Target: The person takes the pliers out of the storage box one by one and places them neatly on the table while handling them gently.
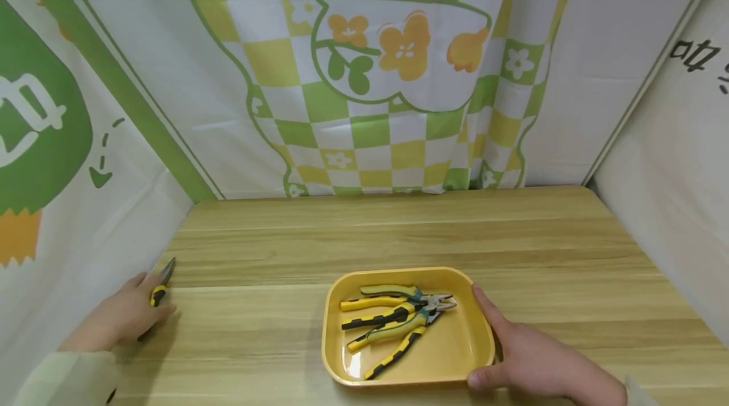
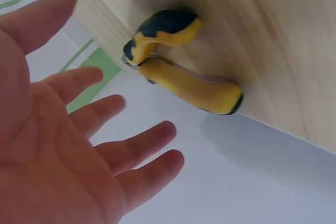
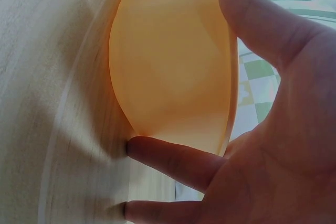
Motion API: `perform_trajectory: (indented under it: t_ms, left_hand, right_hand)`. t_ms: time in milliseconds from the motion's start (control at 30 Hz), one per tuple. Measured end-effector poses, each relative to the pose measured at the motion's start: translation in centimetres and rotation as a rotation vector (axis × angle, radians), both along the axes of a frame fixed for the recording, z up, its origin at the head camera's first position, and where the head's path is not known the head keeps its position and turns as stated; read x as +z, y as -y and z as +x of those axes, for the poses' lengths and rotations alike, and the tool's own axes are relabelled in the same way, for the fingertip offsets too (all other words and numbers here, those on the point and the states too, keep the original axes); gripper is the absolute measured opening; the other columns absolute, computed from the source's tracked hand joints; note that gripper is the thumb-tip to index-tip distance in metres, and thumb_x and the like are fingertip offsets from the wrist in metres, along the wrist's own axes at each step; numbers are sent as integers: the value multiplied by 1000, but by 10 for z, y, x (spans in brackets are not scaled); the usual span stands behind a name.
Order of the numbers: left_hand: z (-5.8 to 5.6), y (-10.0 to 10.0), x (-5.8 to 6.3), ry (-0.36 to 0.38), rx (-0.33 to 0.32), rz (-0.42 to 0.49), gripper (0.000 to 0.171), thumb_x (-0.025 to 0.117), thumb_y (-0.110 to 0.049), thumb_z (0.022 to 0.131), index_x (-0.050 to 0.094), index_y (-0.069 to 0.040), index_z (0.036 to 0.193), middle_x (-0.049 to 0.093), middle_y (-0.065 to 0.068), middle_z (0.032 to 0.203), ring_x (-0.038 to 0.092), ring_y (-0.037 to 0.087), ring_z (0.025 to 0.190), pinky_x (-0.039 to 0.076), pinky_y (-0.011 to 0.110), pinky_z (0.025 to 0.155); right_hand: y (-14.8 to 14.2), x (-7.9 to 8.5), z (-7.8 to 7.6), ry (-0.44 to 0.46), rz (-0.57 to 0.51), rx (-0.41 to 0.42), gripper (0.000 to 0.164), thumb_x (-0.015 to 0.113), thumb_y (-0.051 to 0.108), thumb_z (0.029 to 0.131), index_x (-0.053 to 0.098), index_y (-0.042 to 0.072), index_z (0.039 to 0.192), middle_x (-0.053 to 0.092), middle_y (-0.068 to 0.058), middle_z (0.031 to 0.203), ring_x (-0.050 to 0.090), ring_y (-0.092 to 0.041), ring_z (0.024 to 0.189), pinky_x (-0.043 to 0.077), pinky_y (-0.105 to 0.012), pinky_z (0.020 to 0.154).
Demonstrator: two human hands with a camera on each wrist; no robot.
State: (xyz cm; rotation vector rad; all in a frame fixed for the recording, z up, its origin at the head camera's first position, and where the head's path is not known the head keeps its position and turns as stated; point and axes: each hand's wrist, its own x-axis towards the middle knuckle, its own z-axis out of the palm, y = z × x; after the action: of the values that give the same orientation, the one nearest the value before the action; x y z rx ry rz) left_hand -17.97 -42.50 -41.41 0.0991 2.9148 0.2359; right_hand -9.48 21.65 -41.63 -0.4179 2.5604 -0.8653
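My left hand [image 1: 130, 310] is at the far left of the table, reaching over a pair of needle-nose pliers [image 1: 159, 294]. In the left wrist view its fingers are spread, with a gap between them and the yellow-and-black handles [image 2: 191, 87]. The pliers' pointed tip faces away from me; the hand hides part of the handles in the head view. My right hand [image 1: 526, 355] grips the right end of a yellow plastic tray [image 1: 450, 362], thumb and fingers spanning its corners. Several pliers [image 1: 395, 353] with yellow, black and green handles lie inside, heads toward the right.
The wood-grain table [image 1: 256, 248] extends to a printed fabric curtain [image 1: 370, 140] at the back. White fabric walls [image 1: 683, 203] rise along both sides, the left one close beside my left hand.
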Motion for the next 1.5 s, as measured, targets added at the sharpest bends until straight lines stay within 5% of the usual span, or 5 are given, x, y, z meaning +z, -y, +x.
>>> perform_trajectory:
  t_ms: [567,733,900,1167,1500]
  left_hand:
    - [-16,-43,56,-108,15,306,66,66,-47,94,56,0,139,63,20,125,57,27,83,46,38,65]
    - [-17,-57,73,-76,44,390,70,68,-54,90,55,-10,143,56,17,132,52,38,109,48,45,75]
    - [-16,-83,81,-123,24,552,64,70,-49,91,57,-12,142,60,7,132,56,18,81,48,34,64]
    - [-16,-127,82,148,-68,1127,45,66,-11,97,58,-10,141,63,-5,130,20,13,52,21,28,44]
    - [-14,-177,71,378,-105,1214,54,67,-10,97,47,1,146,53,18,141,23,7,48,27,19,46]
  right_hand:
    - [-1,-2,-2,6,-5,18,133,79,62,74,-7,10,160,70,-1,96,61,-17,89,48,-49,86]
    - [0,-2,-1,-7,-10,14,134,80,63,72,-6,10,160,71,-7,101,62,-20,92,48,-52,88]
    - [-1,-2,0,-1,-24,8,134,81,61,72,-7,10,160,70,-13,106,62,-22,95,47,-54,90]
    - [-2,-4,0,-40,-15,25,133,79,62,73,-9,12,160,70,1,92,61,-16,89,49,-48,87]
    - [-1,-2,1,-20,-10,12,134,80,62,72,-8,13,160,70,-3,94,61,-18,90,48,-51,87]
